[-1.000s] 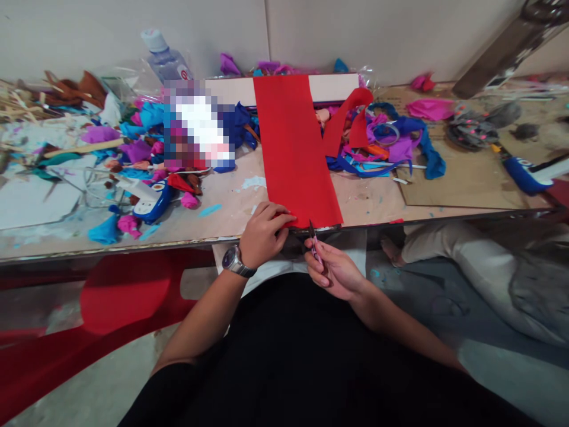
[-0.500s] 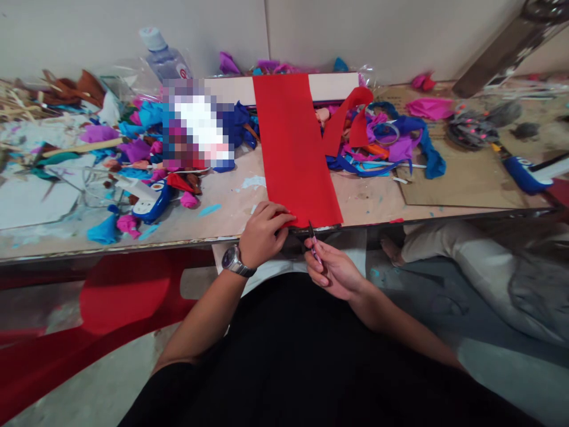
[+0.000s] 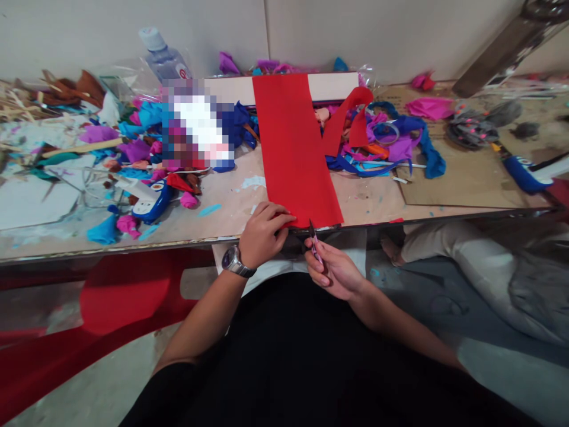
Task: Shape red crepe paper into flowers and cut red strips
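At the centre of the frame, the left hand (image 3: 262,234) is gripping the near left corner of the red sheet (image 3: 293,148), fingers curled on top, holding it flat and steady at the table (image 3: 133,237) edge. Just to its right, the right hand (image 3: 333,273) is clasping small scissors (image 3: 313,240), blades pointing up at the sheet's near edge; coloured scraps (image 3: 133,151) are lying across the upper left

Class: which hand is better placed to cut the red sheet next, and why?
Right: the right hand holds the scissors, tips at the near edge of the sheet; the left hand steadies that edge.
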A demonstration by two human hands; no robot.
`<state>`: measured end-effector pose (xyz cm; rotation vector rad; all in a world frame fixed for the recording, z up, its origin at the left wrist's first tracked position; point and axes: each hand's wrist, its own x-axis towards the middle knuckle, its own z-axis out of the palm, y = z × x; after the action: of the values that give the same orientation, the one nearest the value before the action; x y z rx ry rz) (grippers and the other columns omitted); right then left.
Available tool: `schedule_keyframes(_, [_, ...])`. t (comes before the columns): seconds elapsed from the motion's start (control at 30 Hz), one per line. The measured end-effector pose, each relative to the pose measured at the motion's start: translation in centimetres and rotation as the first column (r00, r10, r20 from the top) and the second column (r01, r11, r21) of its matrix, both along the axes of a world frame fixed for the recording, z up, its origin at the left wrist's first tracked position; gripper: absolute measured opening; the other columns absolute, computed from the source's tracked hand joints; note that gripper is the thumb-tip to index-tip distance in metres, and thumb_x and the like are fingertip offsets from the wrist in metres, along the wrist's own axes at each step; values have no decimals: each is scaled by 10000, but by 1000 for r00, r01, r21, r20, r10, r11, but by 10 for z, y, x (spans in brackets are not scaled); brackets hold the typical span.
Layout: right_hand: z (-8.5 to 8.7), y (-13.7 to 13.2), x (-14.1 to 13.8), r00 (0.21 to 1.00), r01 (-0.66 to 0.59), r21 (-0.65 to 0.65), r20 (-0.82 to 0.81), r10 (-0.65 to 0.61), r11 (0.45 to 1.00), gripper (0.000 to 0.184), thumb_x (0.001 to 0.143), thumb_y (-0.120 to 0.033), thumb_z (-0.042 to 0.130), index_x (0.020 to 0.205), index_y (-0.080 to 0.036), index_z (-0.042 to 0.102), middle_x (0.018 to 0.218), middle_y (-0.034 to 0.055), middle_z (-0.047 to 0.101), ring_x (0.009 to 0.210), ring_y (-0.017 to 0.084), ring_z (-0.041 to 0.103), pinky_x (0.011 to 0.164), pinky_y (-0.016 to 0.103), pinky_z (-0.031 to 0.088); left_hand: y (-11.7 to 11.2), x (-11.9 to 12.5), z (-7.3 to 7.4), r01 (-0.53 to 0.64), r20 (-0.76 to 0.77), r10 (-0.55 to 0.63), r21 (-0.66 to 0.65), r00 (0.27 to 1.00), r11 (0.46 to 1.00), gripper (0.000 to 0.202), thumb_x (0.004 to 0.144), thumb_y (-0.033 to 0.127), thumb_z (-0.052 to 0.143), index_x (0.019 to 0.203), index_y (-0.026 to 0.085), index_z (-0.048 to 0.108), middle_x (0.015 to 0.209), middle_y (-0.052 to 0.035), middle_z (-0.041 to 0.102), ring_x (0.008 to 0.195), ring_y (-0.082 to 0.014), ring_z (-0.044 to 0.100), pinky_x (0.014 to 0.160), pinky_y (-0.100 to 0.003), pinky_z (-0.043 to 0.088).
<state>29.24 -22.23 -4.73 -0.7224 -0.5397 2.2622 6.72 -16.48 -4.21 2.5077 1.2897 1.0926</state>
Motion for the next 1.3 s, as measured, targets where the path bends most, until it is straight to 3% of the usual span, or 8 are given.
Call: schedule_keyframes(1.3, [8,7,-5,999,19,-26,30,-18,999,228,1032,-377,684,1062,-225,517,626,-107,493,403,52,369,414,189,223,-2,-2,0,44,-8,-44,-20,999,999,277,920,81,645,1110,213,797,1108,-90,752,1084,-262,642,982,-465,572])
